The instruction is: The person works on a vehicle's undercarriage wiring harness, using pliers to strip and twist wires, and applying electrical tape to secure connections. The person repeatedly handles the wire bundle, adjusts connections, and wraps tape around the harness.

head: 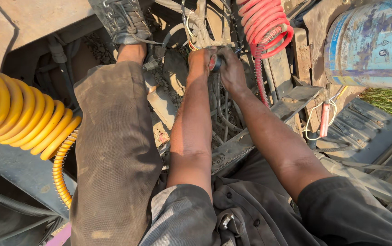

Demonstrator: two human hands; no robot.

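Both hands meet at the wiring bundle (200, 34) beside the red coiled hose (264, 23). The left hand (199, 61) and right hand (231, 68) are closed together around a small red-and-black roll (215, 63), seemingly tape, mid-wrap; continuing needs steady tension.

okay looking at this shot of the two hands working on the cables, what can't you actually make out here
- Head view: the small dark thing pinched between the left hand and right hand is mostly covered by fingers; its kind is unclear.
- The yellow coiled hose runs off the left edge.
- The red coiled hose is cut by the top edge.
- The blue drum is cut by the right edge.
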